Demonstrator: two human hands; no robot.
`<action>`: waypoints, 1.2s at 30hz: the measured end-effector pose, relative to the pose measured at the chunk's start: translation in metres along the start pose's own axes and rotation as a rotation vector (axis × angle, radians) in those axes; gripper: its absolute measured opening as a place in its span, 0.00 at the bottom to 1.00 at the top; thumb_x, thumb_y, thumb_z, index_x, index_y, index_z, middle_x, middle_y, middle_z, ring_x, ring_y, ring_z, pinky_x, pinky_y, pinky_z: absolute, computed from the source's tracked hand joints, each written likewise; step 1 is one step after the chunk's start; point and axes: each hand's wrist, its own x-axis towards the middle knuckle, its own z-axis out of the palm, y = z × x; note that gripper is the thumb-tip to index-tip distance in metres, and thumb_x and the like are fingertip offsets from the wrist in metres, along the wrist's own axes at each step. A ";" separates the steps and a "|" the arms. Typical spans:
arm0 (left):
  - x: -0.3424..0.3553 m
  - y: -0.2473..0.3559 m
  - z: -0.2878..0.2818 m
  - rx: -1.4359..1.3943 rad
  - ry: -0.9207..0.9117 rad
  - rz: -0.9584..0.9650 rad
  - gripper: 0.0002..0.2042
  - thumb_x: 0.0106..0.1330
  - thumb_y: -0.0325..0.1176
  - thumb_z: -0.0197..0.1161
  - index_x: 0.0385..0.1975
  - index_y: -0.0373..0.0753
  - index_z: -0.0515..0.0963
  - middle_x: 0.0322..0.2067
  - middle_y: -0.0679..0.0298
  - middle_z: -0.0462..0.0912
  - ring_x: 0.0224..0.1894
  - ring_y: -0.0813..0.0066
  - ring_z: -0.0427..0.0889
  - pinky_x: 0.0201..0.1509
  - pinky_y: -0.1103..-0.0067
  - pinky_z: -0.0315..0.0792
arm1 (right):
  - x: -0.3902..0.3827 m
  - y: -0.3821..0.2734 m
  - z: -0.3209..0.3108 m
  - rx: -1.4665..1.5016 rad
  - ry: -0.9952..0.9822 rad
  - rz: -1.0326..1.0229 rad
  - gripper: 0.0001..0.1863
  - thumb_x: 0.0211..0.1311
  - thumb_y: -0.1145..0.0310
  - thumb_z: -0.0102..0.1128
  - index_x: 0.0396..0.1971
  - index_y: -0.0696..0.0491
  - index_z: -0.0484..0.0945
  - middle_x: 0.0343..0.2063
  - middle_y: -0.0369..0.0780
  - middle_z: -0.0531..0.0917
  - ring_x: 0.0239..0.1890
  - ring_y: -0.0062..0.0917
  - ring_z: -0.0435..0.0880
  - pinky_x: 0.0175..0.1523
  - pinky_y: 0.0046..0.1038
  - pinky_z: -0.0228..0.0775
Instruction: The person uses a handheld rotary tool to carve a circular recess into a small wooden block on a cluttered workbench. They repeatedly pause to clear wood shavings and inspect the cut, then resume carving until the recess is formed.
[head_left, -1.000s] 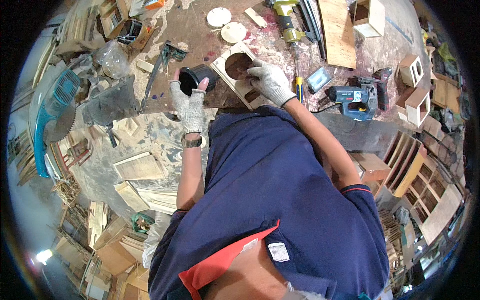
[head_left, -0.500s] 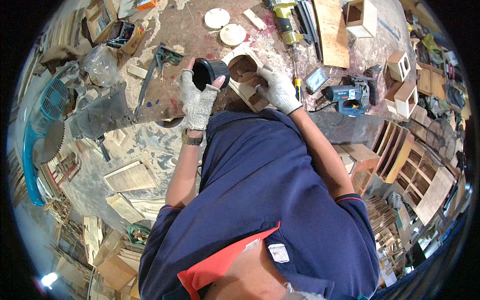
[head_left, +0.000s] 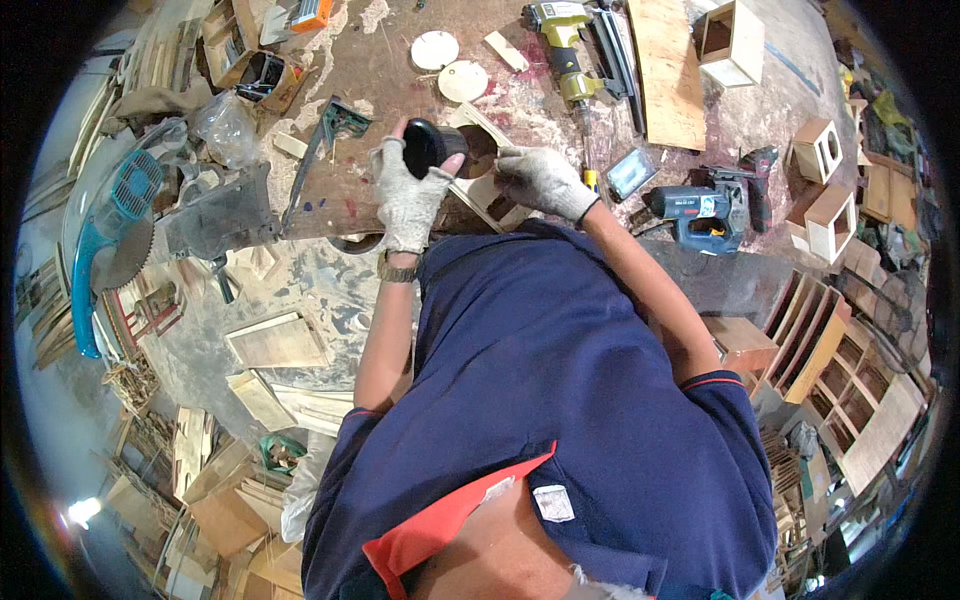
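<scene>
In my gloved left hand (head_left: 412, 205) is a short black tube (head_left: 430, 148), round and wide-mouthed, its rim tilted up. Fingers and thumb wrap its sides. Right beside it, a small pale wooden box (head_left: 478, 193) with a round hole lies near the table's front edge, partly covered by the tube and my hands. My gloved right hand (head_left: 548, 183) has its fingers closed at the box's right side. The fingertips are partly hidden there, so the exact grip is hard to see.
Two round wooden discs (head_left: 463, 82) lie beyond the box. A green nail gun (head_left: 562, 50) and a long board (head_left: 668, 80) are at the far right. A blue jigsaw (head_left: 700, 212) sits right, near small wooden boxes (head_left: 825, 220). A blue saw (head_left: 130, 190) stands left.
The view has shifted slightly, so the scene sits a little lower and to the right. My right hand's fingers have curled in more at the box; my left hand still holds the tube.
</scene>
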 end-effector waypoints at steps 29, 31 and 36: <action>-0.004 0.025 0.035 0.453 -0.138 0.307 0.48 0.48 0.42 0.82 0.72 0.45 0.66 0.62 0.43 0.65 0.65 0.41 0.65 0.68 0.55 0.67 | -0.015 0.023 0.010 0.606 0.207 0.403 0.14 0.72 0.60 0.58 0.36 0.57 0.83 0.26 0.43 0.82 0.31 0.25 0.80 0.40 0.35 0.73; -0.005 0.023 0.038 0.503 -0.106 0.336 0.47 0.50 0.46 0.82 0.72 0.44 0.66 0.63 0.43 0.65 0.67 0.40 0.65 0.69 0.55 0.66 | -0.016 0.023 0.012 0.609 0.224 0.382 0.16 0.73 0.59 0.56 0.37 0.57 0.83 0.27 0.43 0.82 0.31 0.25 0.80 0.41 0.34 0.73; -0.001 0.018 0.033 0.464 -0.178 0.305 0.46 0.51 0.48 0.80 0.72 0.45 0.66 0.63 0.42 0.65 0.66 0.40 0.64 0.70 0.54 0.63 | -0.018 0.018 0.014 0.683 0.332 0.350 0.25 0.78 0.52 0.49 0.36 0.61 0.82 0.27 0.42 0.84 0.33 0.27 0.81 0.43 0.34 0.74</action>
